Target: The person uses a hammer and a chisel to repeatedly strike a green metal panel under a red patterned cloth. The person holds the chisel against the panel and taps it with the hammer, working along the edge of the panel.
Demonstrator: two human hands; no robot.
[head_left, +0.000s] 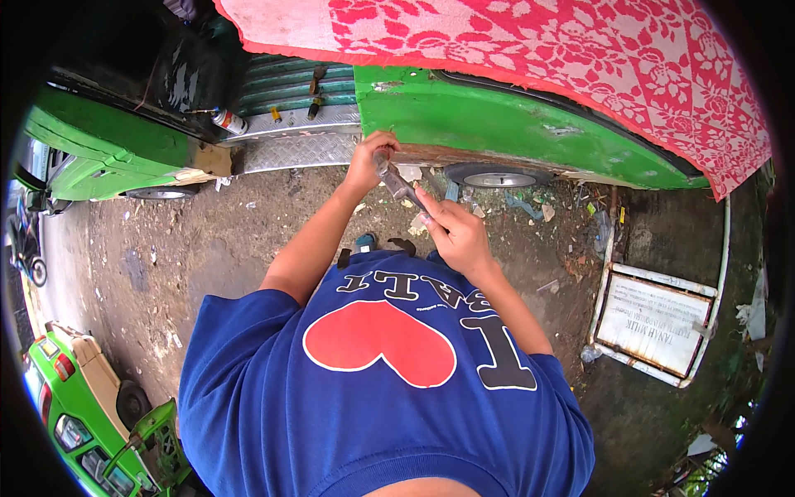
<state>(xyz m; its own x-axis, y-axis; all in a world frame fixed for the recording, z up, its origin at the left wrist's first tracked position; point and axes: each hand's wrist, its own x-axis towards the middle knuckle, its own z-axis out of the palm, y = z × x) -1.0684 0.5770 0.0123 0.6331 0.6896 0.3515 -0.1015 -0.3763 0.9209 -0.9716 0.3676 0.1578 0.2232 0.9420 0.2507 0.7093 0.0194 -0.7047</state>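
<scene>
My left hand (364, 166) is closed beside the lower edge of a green vehicle panel (464, 120). A greyish rounded end shows against its fingers; whether this is a separate piece or part of the tool beside it, I cannot tell. My right hand (457, 234) is wrapped round a worn grey-brown metal tool (400, 187), hammer-like with a blocky end. That tool slants up and left from my right fist to my left hand. Just behind my hands runs a rusty brown strip (439, 155) along the panel's bottom.
A patterned metal step (298, 149) lies left of the panel, with a spray can (230, 122) and small tools (315, 106) near it. A red-and-white floral cloth (580, 66) drapes over the panel. Rubble litters the ground by a wheel (498, 179). A framed sign (654, 321) lies right.
</scene>
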